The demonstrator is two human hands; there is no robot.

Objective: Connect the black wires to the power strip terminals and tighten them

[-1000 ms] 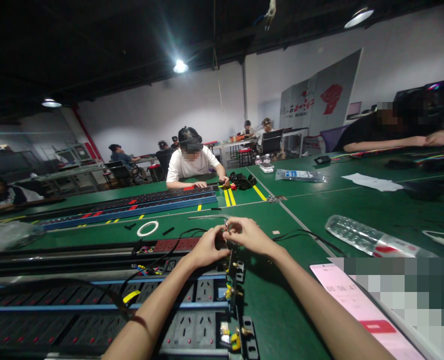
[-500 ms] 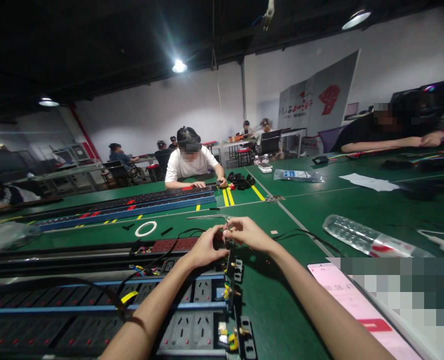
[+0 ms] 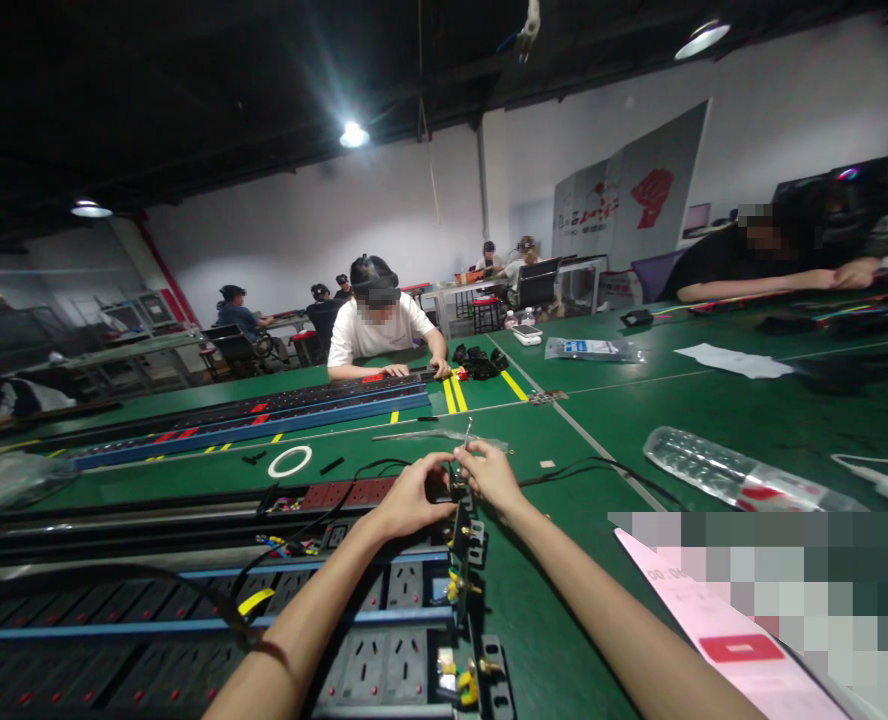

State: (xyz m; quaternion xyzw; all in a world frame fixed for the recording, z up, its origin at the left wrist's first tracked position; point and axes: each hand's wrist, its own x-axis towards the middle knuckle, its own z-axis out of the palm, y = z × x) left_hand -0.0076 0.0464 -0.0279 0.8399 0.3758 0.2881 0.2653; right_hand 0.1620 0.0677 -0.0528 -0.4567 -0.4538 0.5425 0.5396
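Observation:
My left hand [image 3: 414, 497] curls around the end of the farther power strip, fingers closed at its black end plate [image 3: 460, 525]; what lies under the fingers is partly hidden. My right hand [image 3: 495, 480] pinches a thin silvery tool [image 3: 469, 430] that looks like a small wrench, its tip pointing up. Both hands meet at the same end of the strip. Nearer to me lie black socket strips [image 3: 369, 665] with blue rails. Yellow-sleeved wires [image 3: 466, 685] and black slotted brackets [image 3: 496, 672] show at their ends.
A white ring [image 3: 290, 461] and a clear bag [image 3: 444, 437] lie beyond my hands. To the right are a plastic bottle-like package [image 3: 744, 475] and a phone [image 3: 684, 600]. A black cable [image 3: 601, 464] crosses the green table. Across it a person in white [image 3: 384, 335] handles another strip.
My right hand has turned and dropped slightly, and the silvery tool now stands higher above the fingers. My left hand stays at the strip's end. The view has shifted slightly.

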